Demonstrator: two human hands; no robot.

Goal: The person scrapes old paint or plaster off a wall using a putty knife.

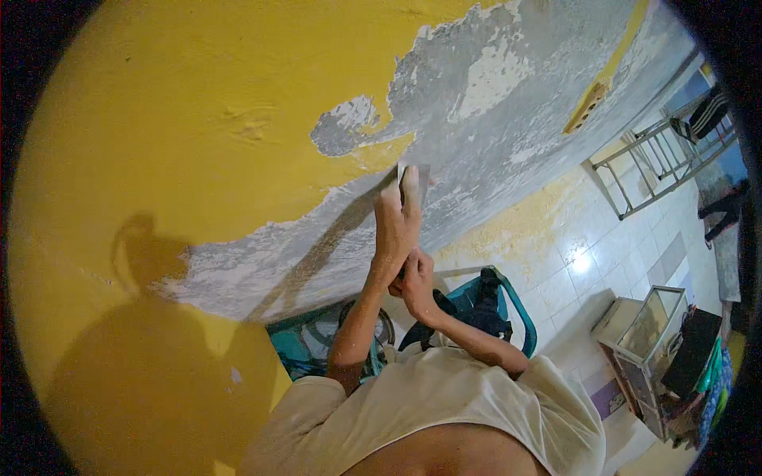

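Note:
A scraper with a flat metal blade (pixel 424 176) rests against the wall, at the ragged border between yellow paint (pixel 206 103) and a scraped grey-white area (pixel 468 127). My left hand (pixel 395 222) is on the scraper, its fingers stretched along the blade and pressing it to the wall. Just below, beside the left wrist, my right hand (pixel 417 287) is closed around what looks like the dark handle end, mostly hidden by the hands. A strip of yellow paint (pixel 385 151) juts into the bare area close to the blade.
Behind my arms stands a green plastic chair (pixel 520 313) with dark cloth on it. Paint flakes (pixel 508 226) litter the tiled floor. A metal ladder (pixel 655 170), a glass-sided cabinet (pixel 651 321) and another person's leg (pixel 724 208) are at the right.

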